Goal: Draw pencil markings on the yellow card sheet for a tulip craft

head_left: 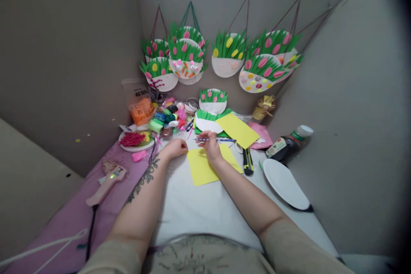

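A yellow foam sheet (pixel 202 169) lies on the white table surface (pixel 199 205) in front of me. My left hand (pixel 175 148) rests with curled fingers on the sheet's upper left corner. My right hand (pixel 210 144) sits on the sheet's top edge, its fingers closed on a blue pencil (pixel 221 140) that points right. A second yellow sheet (pixel 238 129) lies just beyond, partly over green foam and a white paper plate (pixel 207 124).
A pink glue gun (pixel 107 182) lies at the left on purple cloth. Craft supplies (pixel 163 120) are piled behind. A utility knife (pixel 247 162), a paper plate (pixel 285 183) and a dark bottle (pixel 287 144) sit right. Decorated plate baskets (pixel 224 55) hang on the cardboard wall.
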Motion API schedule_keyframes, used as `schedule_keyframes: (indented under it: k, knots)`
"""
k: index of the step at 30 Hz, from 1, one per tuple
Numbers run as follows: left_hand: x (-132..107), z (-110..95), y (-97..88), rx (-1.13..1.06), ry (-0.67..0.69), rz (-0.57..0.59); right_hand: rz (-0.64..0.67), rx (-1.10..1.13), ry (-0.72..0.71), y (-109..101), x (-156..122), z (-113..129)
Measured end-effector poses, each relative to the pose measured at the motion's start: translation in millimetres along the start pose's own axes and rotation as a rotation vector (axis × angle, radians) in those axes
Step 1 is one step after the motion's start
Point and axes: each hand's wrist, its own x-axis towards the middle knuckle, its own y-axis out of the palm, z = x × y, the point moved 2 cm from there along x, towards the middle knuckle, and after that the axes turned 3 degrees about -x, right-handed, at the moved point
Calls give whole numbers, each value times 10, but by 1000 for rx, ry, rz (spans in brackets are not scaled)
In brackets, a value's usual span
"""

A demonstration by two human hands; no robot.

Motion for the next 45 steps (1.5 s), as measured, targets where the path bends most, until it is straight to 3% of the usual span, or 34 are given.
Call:
schedule_keyframes:
  k: [5,10,14,17,22,29,45]
  knots:
    - [-12,-37,9,38,-14,7,247,122,289,63,-57,-127]
    - [-35,-51,10,42,-28,21,123,79,97,55,-27,-100]
    - [-37,-50,9,47,-32,24,257,49,167,79,-58,-109]
    - [-36,-45,7,44,-27,33,121,-109,24,33,-71,-81]
    - [-39,-38,-1,49,-32,31,140,-307,0,29,-100,-83]
    - [-36,-25,2,65,-45,19,18,-590,-151,81,-146,-69]
    - [-45,-32,2,102,-47,18,76,-649,-157,121,-127,-137]
